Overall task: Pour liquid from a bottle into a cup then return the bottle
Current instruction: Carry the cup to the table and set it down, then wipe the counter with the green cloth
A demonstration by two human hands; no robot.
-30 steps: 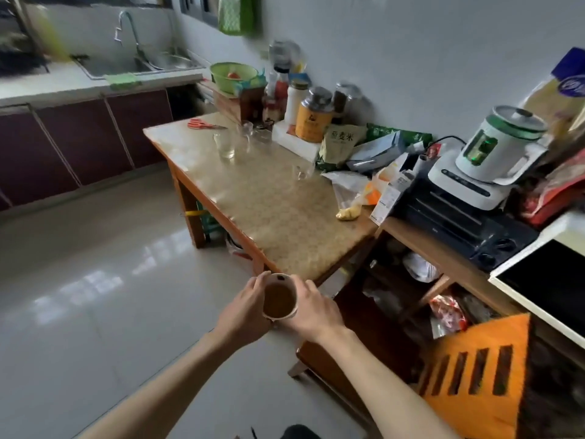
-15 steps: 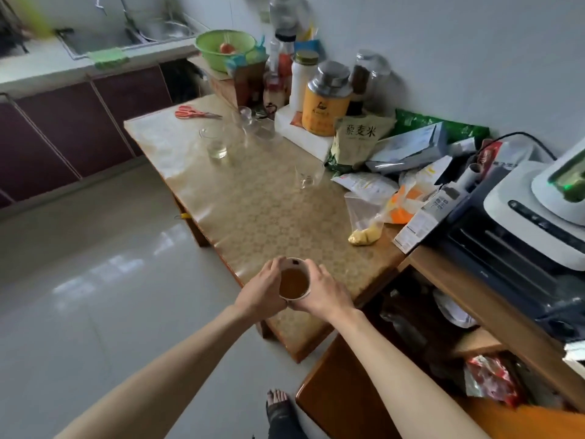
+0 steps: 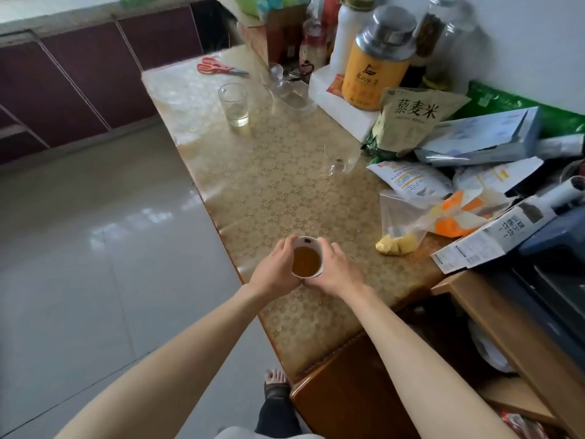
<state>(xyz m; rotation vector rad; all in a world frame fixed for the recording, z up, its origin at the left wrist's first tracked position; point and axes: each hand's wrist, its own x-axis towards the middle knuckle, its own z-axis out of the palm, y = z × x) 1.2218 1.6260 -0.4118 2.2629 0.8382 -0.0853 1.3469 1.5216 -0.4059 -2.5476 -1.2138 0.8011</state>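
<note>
A small white cup (image 3: 306,258) holding brown liquid is held between both hands above the near left edge of the table (image 3: 275,185). My left hand (image 3: 275,271) wraps its left side and my right hand (image 3: 337,270) wraps its right side. Bottles and jars stand at the far end by the wall, among them a white bottle (image 3: 349,30) and an orange tin with a silver lid (image 3: 378,58). I cannot tell which bottle the liquid came from.
A clear glass (image 3: 233,104) stands far left on the table, and a second glass (image 3: 340,158) lies tipped near the bags. Red scissors (image 3: 218,68) lie at the far corner. Food bags and boxes (image 3: 443,172) crowd the right side. Tiled floor lies left.
I have stepped closer to the table. The cup, still held in both hands, has moved from over the floor to above the table's near edge.
</note>
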